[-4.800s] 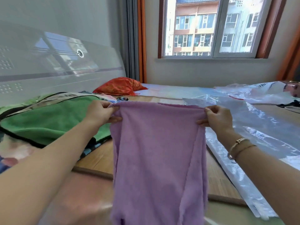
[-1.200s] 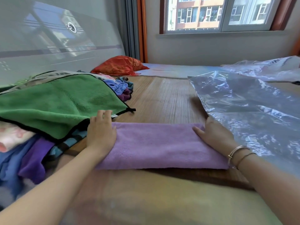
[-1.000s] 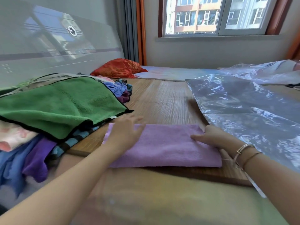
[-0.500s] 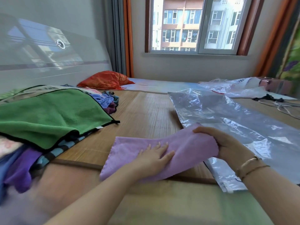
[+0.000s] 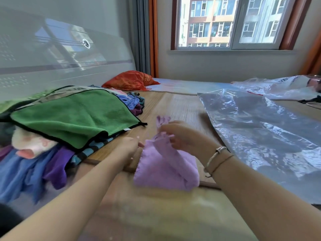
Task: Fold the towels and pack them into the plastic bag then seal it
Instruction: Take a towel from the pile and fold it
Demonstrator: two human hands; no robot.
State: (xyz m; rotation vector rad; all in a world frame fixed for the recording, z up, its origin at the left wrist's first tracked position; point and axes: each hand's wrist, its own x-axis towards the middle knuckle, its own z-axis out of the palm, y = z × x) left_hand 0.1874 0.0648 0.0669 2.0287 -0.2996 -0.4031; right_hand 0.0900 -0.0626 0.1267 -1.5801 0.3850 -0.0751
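Right hand (image 5: 182,136) pinched the upper edge of the lilac towel (image 5: 165,167), lifting it; the towel's folded bulk sat on the bamboo mat (image 5: 173,105) below that hand. Left hand (image 5: 129,148) lay just left of the towel, fingers blurred, grip not discernible. Clear plastic bag (image 5: 260,129) lay flat to the right of the right hand. Green towel (image 5: 69,115) topped the heap left of the left hand; its small white tag (image 5: 127,129) was unreadable. Round emblem (image 5: 86,43) on the headboard (image 5: 52,58), writing illegible.
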